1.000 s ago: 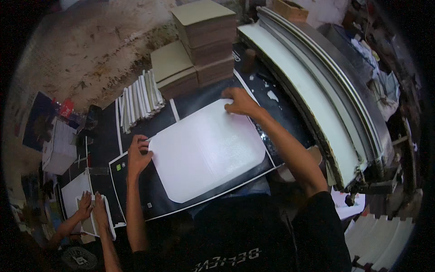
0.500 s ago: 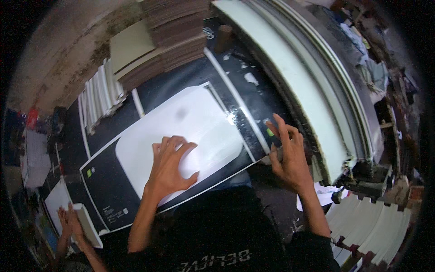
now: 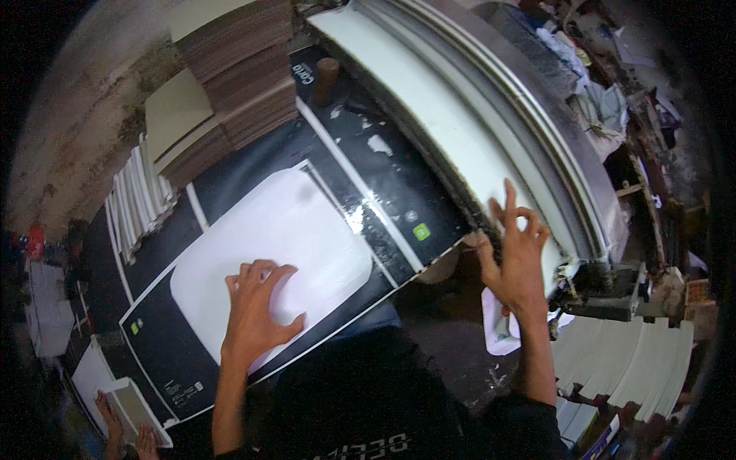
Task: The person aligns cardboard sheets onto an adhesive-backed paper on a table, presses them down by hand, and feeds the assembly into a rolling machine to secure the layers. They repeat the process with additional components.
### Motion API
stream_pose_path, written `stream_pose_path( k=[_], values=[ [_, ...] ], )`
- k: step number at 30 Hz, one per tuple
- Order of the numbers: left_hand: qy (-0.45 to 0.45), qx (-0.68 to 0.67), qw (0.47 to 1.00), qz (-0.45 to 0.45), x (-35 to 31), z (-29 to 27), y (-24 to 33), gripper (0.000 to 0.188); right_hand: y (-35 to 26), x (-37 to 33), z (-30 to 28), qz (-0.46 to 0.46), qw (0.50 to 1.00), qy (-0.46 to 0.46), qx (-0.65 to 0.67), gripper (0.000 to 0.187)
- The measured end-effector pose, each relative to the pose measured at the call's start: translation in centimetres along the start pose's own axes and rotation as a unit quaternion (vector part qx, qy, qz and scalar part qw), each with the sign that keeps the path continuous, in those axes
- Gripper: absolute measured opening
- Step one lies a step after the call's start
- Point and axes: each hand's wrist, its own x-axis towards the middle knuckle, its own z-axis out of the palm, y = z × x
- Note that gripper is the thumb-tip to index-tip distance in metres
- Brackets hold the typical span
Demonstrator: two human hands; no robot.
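Observation:
A white sheet with cut-off corners (image 3: 307,230) lies on the black-covered table in front of me. My left hand (image 3: 259,310) rests over its near part, thumb and curved fingers apart, holding nothing. To the right, my right hand (image 3: 517,264) is raised in front of the near end of a long white roller-like surface (image 3: 429,126). Its fingers are spread, and I see nothing in them. Whether its fingertips touch the white surface, I cannot tell.
Stacked brown boards (image 3: 245,84) stand at the back, beside folded white strips (image 3: 142,192). A wooden peg (image 3: 326,80) stands near the roller. At lower left, a co-worker's hands (image 3: 111,418) are at a pale tray-like piece (image 3: 136,406). White sheets (image 3: 621,356) are piled at lower right.
The view has shifted, so the table appears further left. My right hand has moved right, toward the white surface. My left hand stays over the sheet. The co-worker's hands have moved apart.

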Motion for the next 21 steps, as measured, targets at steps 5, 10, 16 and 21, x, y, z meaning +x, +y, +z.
stream_pose_path(
  k=[5, 10, 16, 21],
  values=[
    [0.001, -0.003, 1.000, 0.002, 0.0, 0.0, -0.3, 0.075, -0.6, -0.1, -0.5, -0.015, 0.999, 0.041, 0.028, 0.086],
    [0.005, -0.022, 1.000, 0.000, -0.3, 0.2, -0.5, 0.076, -3.6, -1.5, 0.5, -0.096, 0.967, -0.033, 0.232, 0.090],
    [0.001, -0.017, 1.000, -0.019, -0.7, 0.6, -0.5, 0.078, -6.6, -2.5, 7.5, -0.167, 0.902, -0.139, 0.372, 0.094],
    [-0.001, -0.026, 0.999, -0.036, -1.2, 0.8, -0.5, 0.076, -7.2, -1.8, 9.2, -0.240, 0.920, -0.132, 0.279, 0.091]
  ],
)
